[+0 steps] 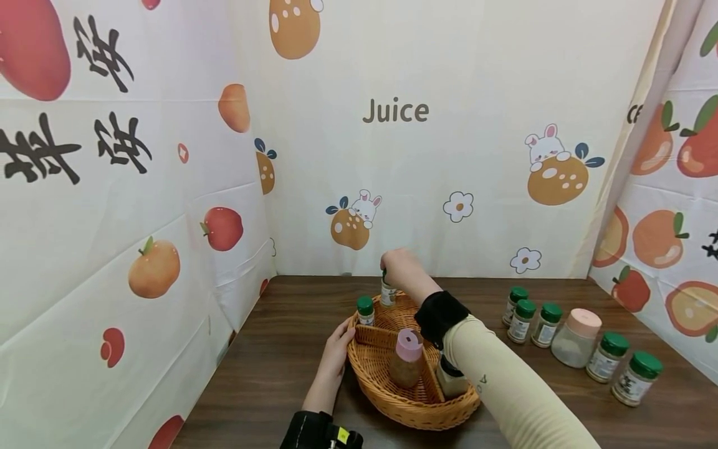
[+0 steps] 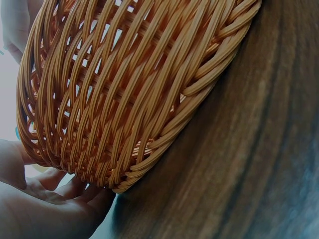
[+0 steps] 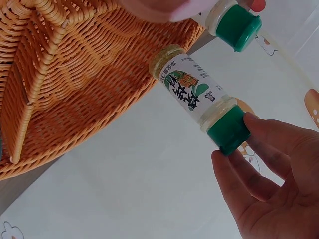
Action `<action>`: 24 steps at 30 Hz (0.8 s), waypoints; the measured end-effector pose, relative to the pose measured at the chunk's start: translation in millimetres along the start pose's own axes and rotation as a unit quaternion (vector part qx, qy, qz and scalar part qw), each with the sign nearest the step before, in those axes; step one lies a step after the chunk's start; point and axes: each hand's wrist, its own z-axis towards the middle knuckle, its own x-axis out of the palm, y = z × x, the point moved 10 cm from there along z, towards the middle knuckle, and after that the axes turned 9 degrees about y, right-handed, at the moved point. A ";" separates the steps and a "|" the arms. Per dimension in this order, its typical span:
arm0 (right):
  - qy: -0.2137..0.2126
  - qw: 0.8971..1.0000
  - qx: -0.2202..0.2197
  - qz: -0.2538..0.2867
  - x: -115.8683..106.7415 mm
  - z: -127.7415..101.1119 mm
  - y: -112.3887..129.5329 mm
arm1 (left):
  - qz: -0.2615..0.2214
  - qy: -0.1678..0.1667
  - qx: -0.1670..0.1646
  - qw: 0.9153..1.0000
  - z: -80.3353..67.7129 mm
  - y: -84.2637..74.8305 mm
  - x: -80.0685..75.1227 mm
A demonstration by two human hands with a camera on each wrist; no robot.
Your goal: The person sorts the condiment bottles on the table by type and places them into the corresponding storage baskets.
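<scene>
while my left hand (image 1: 336, 349) rests against the left rim of the wicker basket (image 1: 387, 399), fingers lying relaxed on the weave and clasping nothing, my right hand (image 1: 399, 267) pinches the green cap of a small spice jar (image 3: 192, 92) with fingertips and thumb. the jar hangs over the basket's far compartment, its base at or just above the rim; i cannot tell whether it touches the weave. a second green-capped jar (image 1: 365, 310) already stands in that compartment, just to the left. a pink-capped bottle (image 1: 406, 358) occupies the middle section.

judged step: placing the held jar in the basket. the next move calls for a straight lowering beside its neighbour, kept upright, before the pinch loosens.

writing: the backdrop reads "juice" (image 1: 395, 111). the jar label bears green chinese characters, too small for me to read with certainty. six more containers (image 1: 572, 346) stand on the table (image 1: 269, 368) to the right.
</scene>
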 end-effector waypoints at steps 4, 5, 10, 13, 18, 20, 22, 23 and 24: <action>0.002 1.000 0.000 0.000 4.4 1.9 4.4 | 0.006 -0.002 -0.002 1.000 0.1 0.8 -0.8; 0.002 1.000 -0.001 -0.001 5.3 2.4 5.4 | 0.008 -0.001 -0.001 1.000 0.1 0.5 -0.8; 0.002 1.000 -0.003 -0.009 8.4 4.6 10.5 | 0.007 0.002 0.003 1.000 0.1 -0.4 -1.2; 0.005 1.000 -0.005 -0.009 10.4 4.8 14.4 | 0.006 0.005 0.008 1.000 0.6 -0.8 -1.0; 0.009 1.000 -0.009 -0.002 13.8 3.5 19.6 | 0.002 0.013 0.012 1.000 0.2 -1.5 1.8; 0.008 1.000 -0.010 -0.001 14.7 3.5 20.9 | 0.000 0.011 0.011 1.000 0.1 -1.4 2.0; 0.008 1.000 -0.012 0.001 15.3 3.9 22.3 | 0.001 0.007 0.011 1.000 0.1 -1.3 1.1; 0.009 1.000 -0.012 0.002 15.6 4.2 23.1 | 0.002 0.005 0.011 1.000 0.2 -1.1 0.5; 0.011 1.000 -0.013 0.004 15.9 4.4 24.0 | 0.002 0.002 0.010 1.000 0.1 -1.3 0.1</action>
